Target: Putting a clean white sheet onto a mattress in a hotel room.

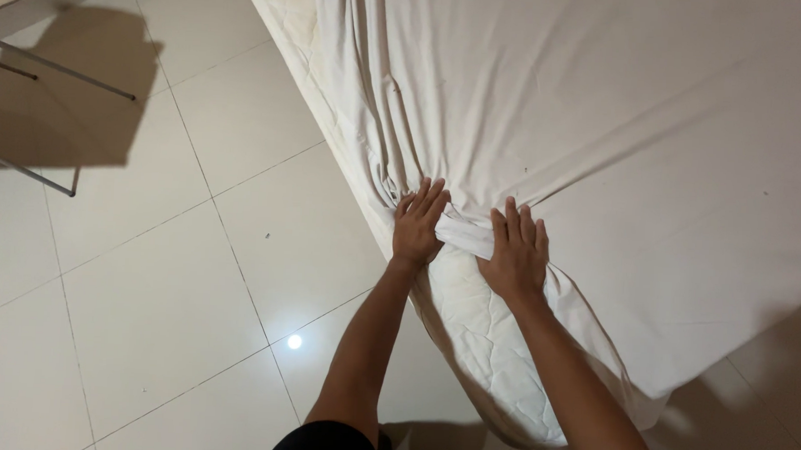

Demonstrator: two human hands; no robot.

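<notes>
A white bed sheet (620, 145) lies spread over a quilted white mattress (494, 346), whose near corner is bare. My left hand (418, 224) presses on the bunched sheet at the mattress edge, fingers spread. My right hand (514, 252) lies flat beside it on the same gathered, twisted fold of sheet (465, 234) that runs between the two hands. Creases fan out from the hands across the sheet. Whether the fingers grip the fabric or only press on it is unclear.
Glossy cream floor tiles (164, 287) lie to the left of the bed, with a bright light reflection (295, 341). Thin metal legs of some furniture (56, 75) and its shadow stand at the far left, near a wall.
</notes>
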